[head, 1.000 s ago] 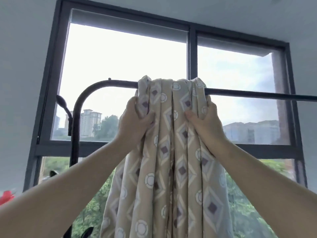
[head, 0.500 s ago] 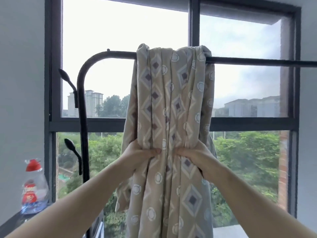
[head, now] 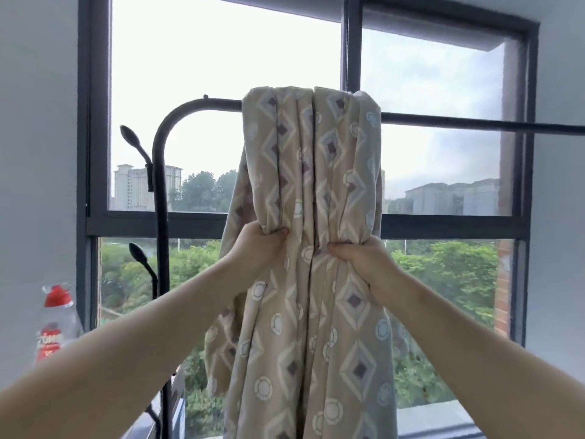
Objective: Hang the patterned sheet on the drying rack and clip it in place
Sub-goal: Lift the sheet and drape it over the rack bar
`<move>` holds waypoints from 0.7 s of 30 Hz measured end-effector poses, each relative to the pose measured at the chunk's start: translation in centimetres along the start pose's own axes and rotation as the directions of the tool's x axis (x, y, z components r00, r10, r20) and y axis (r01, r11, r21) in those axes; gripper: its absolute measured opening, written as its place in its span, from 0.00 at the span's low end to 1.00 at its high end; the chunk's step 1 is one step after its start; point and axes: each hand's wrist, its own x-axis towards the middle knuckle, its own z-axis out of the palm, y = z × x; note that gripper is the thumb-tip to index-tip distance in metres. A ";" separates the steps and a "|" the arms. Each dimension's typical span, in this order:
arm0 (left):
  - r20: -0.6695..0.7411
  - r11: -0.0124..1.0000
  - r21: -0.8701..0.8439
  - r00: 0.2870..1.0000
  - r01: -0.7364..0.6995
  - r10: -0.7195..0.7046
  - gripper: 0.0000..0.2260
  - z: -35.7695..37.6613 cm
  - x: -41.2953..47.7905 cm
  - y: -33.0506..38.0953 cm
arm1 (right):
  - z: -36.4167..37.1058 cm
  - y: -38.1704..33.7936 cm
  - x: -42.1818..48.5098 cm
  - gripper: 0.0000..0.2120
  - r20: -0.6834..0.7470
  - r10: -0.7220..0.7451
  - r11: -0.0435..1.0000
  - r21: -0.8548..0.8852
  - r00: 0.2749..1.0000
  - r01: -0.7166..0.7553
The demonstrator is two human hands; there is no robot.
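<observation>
The patterned sheet, beige with diamonds and small rings, is draped in bunched folds over the top bar of the black drying rack, close to the bar's left end where it curves down into the upright post. Its folded top sits over the bar and the rest hangs straight down in front of the window, past the lower edge of the view.

Both arms reach up to it. The left hand is clamped on the left folds of the sheet, thumb across the front and fingers behind the cloth. The right hand grips the right folds at almost the same height, a little lower, thumb pointing inward. The two hands are near each other, with a narrow strip of gathered cloth between them, well below the bar.

On the rack's post, two black hooks stick out to the left. At the left edge stands a clear plastic bottle with a red cap and red label.
</observation>
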 end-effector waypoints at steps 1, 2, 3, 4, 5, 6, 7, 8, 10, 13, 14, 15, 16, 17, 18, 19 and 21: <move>-0.007 0.999 -0.035 0.999 -0.042 0.042 0.06 -0.1 0.6 1.3 | -0.1 -1.4 0.3 0.06 -0.003 -0.021 0.999 0.037 1.000 0.021; -0.027 0.996 -0.047 0.996 -0.082 0.080 0.07 -0.2 1.1 2.5 | -0.2 -2.7 0.6 0.06 -0.007 -0.040 0.996 0.078 0.999 0.040; -0.049 0.993 -0.040 0.992 -0.115 0.113 0.08 -0.3 1.6 3.6 | -0.3 -3.8 0.8 0.05 -0.011 -0.052 0.991 0.123 0.999 0.053; -0.054 0.990 -0.032 0.989 -0.137 0.135 0.09 -0.4 2.0 4.5 | -0.4 -4.8 0.9 0.05 -0.016 -0.055 0.984 0.166 0.998 0.057; -0.038 0.988 -0.030 0.988 -0.150 0.149 0.08 -0.4 2.3 5.3 | -0.5 -5.5 1.0 0.06 -0.016 -0.055 0.979 0.197 0.998 0.057; -0.003 0.987 -0.022 0.988 -0.157 0.157 0.07 -0.5 2.6 5.9 | -0.5 -6.1 1.1 0.08 -0.007 -0.051 0.975 0.215 0.999 0.052; 0.041 0.986 -0.015 0.985 -0.165 0.166 0.06 -0.6 2.8 6.6 | -0.6 -6.6 1.1 0.09 0.006 -0.048 0.974 0.223 0.999 0.046; 0.083 0.984 -0.023 0.981 -0.176 0.178 0.07 -0.7 3.2 7.4 | -0.6 -7.2 1.2 0.08 0.019 -0.050 0.972 0.229 0.999 0.044; 0.093 0.976 -0.071 0.973 -0.205 0.211 0.07 -0.9 4.2 8.9 | -0.8 -8.7 1.6 0.05 0.027 -0.073 0.964 0.257 0.997 0.064; 0.044 0.958 -0.130 0.963 -0.257 0.265 0.06 -1.2 6.3 11.3 | -0.9 -11.5 2.8 0.09 -0.003 -0.147 0.944 0.297 0.989 0.142; 0.047 0.953 -0.131 0.958 -0.273 0.282 0.07 -1.3 7.0 12.0 | -0.9 -12.4 3.2 0.11 -0.007 -0.167 0.938 0.307 0.986 0.161; 0.058 0.950 -0.114 0.953 -0.290 0.298 0.09 -1.2 7.7 12.8 | -1.0 -13.1 3.8 0.12 -0.007 -0.186 0.933 0.313 0.982 0.179; 0.079 0.949 -0.067 0.946 -0.309 0.314 0.10 -1.2 8.4 13.4 | -1.0 -13.8 4.3 0.13 -0.009 -0.199 0.931 0.310 0.980 0.192; 0.106 0.943 -0.012 0.937 -0.333 0.332 0.12 -1.2 9.1 14.1 | -1.0 -14.5 5.1 0.13 -0.016 -0.216 0.930 0.300 0.976 0.211; 0.128 0.934 0.050 0.930 -0.354 0.346 0.13 -1.2 9.7 14.6 | -1.1 -15.2 5.6 0.12 -0.031 -0.237 0.927 0.293 0.971 0.236; 0.132 0.920 0.105 0.923 -0.377 0.362 0.13 -1.1 10.2 15.2 | -1.1 -15.8 6.1 0.12 -0.049 -0.264 0.919 0.291 0.963 0.267; 0.120 0.878 0.203 0.901 -0.434 0.418 0.09 -1.1 11.3 16.2 | -0.9 -16.8 7.6 0.11 -0.070 -0.326 0.900 0.284 0.943 0.332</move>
